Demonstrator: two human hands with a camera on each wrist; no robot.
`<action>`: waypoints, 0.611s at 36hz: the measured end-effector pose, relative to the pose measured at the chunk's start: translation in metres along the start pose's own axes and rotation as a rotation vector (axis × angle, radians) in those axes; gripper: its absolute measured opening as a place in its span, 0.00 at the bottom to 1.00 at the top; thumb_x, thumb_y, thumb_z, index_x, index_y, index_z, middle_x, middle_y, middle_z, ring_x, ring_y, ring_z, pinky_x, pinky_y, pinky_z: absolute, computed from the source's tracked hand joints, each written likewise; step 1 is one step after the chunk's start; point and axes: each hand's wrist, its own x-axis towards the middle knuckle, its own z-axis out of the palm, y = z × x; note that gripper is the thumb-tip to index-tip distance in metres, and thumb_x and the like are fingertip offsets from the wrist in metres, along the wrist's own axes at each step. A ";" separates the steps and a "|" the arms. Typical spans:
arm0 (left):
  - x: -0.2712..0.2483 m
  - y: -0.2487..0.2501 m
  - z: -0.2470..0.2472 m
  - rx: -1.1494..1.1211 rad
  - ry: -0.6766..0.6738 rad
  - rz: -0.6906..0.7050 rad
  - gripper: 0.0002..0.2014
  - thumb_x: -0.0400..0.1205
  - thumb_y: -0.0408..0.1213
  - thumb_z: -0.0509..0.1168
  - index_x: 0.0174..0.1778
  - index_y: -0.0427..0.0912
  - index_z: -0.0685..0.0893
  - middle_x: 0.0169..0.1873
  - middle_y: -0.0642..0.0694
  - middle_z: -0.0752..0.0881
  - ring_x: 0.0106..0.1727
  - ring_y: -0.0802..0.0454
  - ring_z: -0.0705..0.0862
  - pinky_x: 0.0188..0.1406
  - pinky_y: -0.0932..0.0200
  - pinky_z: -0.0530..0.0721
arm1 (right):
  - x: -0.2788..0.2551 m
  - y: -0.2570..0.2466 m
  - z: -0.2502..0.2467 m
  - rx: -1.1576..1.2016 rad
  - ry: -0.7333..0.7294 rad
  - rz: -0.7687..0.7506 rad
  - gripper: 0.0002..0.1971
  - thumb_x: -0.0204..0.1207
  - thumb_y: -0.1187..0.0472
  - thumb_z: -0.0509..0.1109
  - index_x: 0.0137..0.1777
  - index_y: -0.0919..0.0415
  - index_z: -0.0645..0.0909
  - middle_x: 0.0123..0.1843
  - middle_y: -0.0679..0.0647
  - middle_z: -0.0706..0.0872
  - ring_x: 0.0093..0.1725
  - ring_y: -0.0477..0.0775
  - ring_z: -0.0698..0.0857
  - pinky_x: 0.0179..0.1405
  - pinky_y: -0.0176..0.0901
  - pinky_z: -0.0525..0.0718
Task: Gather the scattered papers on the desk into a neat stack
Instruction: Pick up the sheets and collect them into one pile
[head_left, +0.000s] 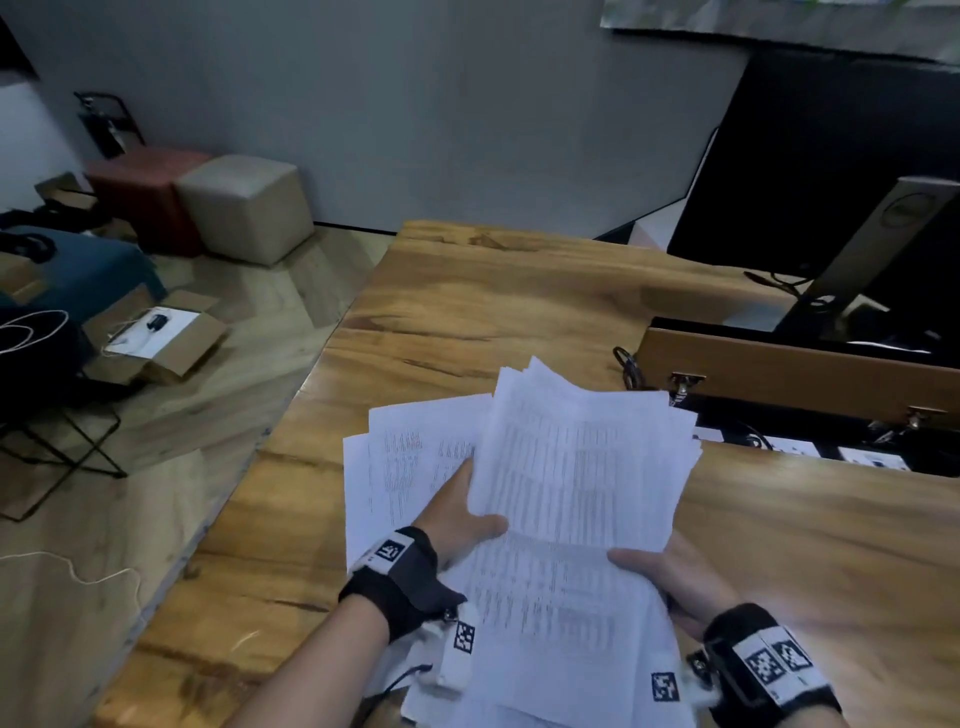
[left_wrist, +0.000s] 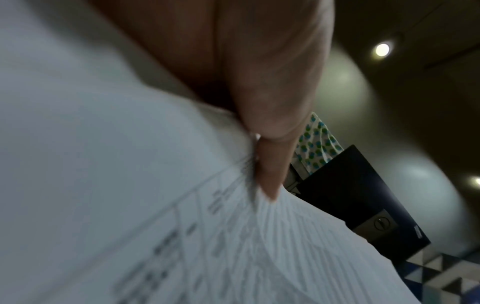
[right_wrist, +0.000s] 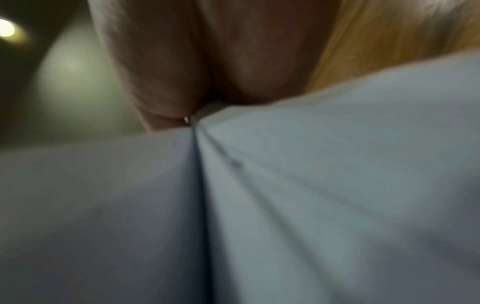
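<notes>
A thick, uneven bundle of printed white papers (head_left: 576, 478) is held up over the wooden desk (head_left: 493, 312). My left hand (head_left: 467, 514) grips its left edge, thumb on top and fingers hidden beneath. My right hand (head_left: 654, 566) grips the lower right edge the same way. More sheets (head_left: 400, 457) fan out to the left under the bundle, lying on the desk. In the left wrist view my thumb (left_wrist: 270, 115) presses on the fanned sheet edges (left_wrist: 233, 236). The right wrist view is blurred, with my right-hand fingers (right_wrist: 161, 67) against white paper (right_wrist: 311, 185).
A monitor (head_left: 831, 156) on a silver stand (head_left: 872, 244) sits at the desk's far right. A brown open case (head_left: 779, 374) with cables lies just beyond the papers. The desk's left edge drops to a floor with boxes (head_left: 161, 338) and cube stools (head_left: 244, 208).
</notes>
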 end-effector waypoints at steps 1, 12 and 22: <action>0.000 -0.001 0.002 -0.053 0.005 0.013 0.24 0.79 0.43 0.74 0.69 0.62 0.76 0.62 0.59 0.86 0.62 0.56 0.85 0.62 0.49 0.86 | 0.000 0.001 -0.003 -0.026 0.031 -0.001 0.23 0.76 0.73 0.74 0.71 0.63 0.79 0.60 0.60 0.93 0.58 0.64 0.92 0.64 0.69 0.85; 0.036 -0.040 -0.005 0.727 0.489 -0.462 0.56 0.66 0.57 0.79 0.83 0.41 0.54 0.77 0.37 0.63 0.76 0.36 0.66 0.66 0.44 0.77 | -0.009 0.012 -0.049 0.170 0.128 -0.060 0.41 0.55 0.63 0.87 0.71 0.66 0.79 0.62 0.65 0.91 0.60 0.70 0.90 0.66 0.70 0.82; 0.046 -0.033 -0.014 0.458 0.408 -0.499 0.27 0.72 0.34 0.78 0.63 0.34 0.74 0.45 0.40 0.85 0.50 0.41 0.85 0.56 0.50 0.87 | -0.008 0.015 -0.045 0.228 0.109 -0.083 0.28 0.69 0.75 0.72 0.71 0.66 0.78 0.61 0.66 0.91 0.58 0.69 0.91 0.48 0.55 0.93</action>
